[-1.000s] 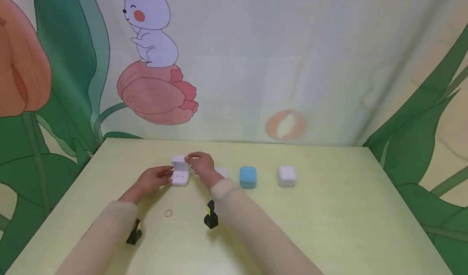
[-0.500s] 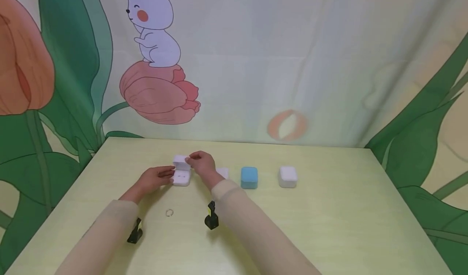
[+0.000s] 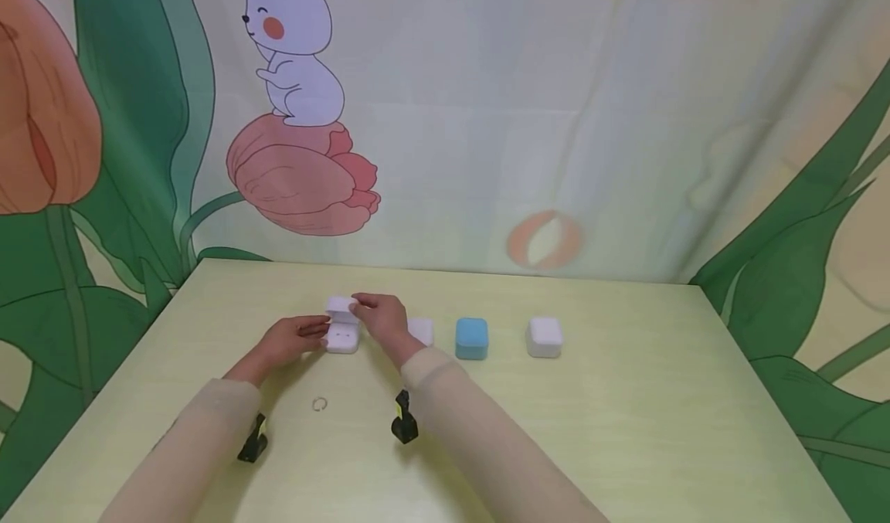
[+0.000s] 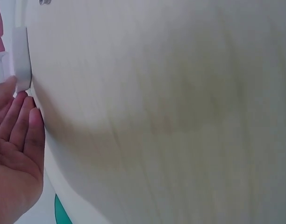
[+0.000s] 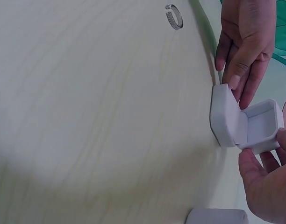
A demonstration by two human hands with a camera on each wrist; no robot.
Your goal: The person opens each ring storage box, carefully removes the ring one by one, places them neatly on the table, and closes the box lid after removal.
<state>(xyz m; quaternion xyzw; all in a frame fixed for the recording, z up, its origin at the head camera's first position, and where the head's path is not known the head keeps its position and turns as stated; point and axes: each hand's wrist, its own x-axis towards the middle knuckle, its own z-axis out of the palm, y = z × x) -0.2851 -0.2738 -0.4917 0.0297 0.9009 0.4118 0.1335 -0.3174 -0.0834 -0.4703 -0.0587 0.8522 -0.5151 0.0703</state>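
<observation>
A small white ring box [image 3: 342, 341] stands on the table with its lid raised; a slot shows in its pale cushion. At its left side, my left hand [image 3: 287, 341] holds the base, thumb at the front corner. From the right, my right hand [image 3: 384, 320] pinches the raised lid [image 5: 262, 125] between thumb and fingers. A silver ring [image 5: 172, 20] with a gap in its band lies on the table in front of the box. In the left wrist view the box's white base [image 4: 21, 58] shows at the left edge, by my thumb.
Right of the ring box stand a white box [image 3: 422, 331], partly behind my right wrist, a light blue box [image 3: 471, 339] and another white box [image 3: 545, 337]. A printed curtain [image 3: 445, 160] hangs behind the table's back edge. Black wrist cameras [image 3: 405, 422] sit under both sleeves.
</observation>
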